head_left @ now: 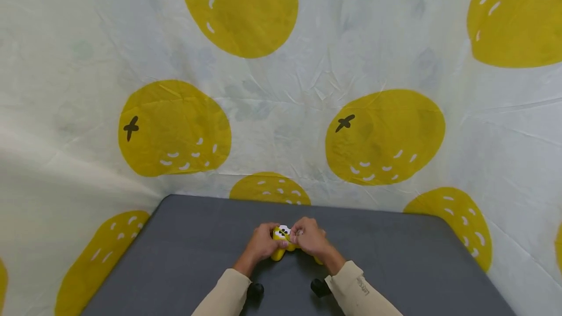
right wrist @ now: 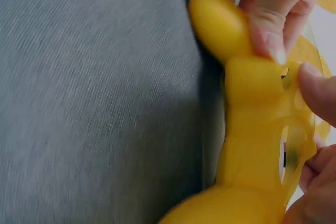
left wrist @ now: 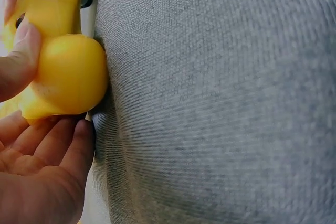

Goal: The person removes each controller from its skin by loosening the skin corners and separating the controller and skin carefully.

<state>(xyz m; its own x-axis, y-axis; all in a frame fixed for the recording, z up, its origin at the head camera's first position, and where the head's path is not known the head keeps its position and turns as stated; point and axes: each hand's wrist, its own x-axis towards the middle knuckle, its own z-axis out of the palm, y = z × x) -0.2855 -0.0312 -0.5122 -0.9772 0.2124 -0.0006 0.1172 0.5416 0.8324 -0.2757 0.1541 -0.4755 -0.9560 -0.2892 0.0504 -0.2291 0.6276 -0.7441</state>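
A game controller (head_left: 284, 229) with a white face shows between the hands, partly wrapped in a soft yellow cover (head_left: 278, 255). My left hand (head_left: 262, 242) grips its left side; in the left wrist view the thumb (left wrist: 25, 59) lies on top of the yellow cover (left wrist: 73, 77) and the fingers are at the rounded grip end. Over the right half, my right hand (head_left: 311, 238) pinches the cover's edge. In the right wrist view, openings show along the cover (right wrist: 252, 129), with the right thumb (right wrist: 320, 93) at its rim. The right hand hides much of the controller's right side.
The hands work over a dark grey cloth-covered table (head_left: 197, 238). A pale curtain (head_left: 281, 126) printed with yellow fruit hangs behind it and along both sides. Black rounded pieces (head_left: 255, 291) sit beside the wrists, near the cream sleeves (head_left: 226, 291).
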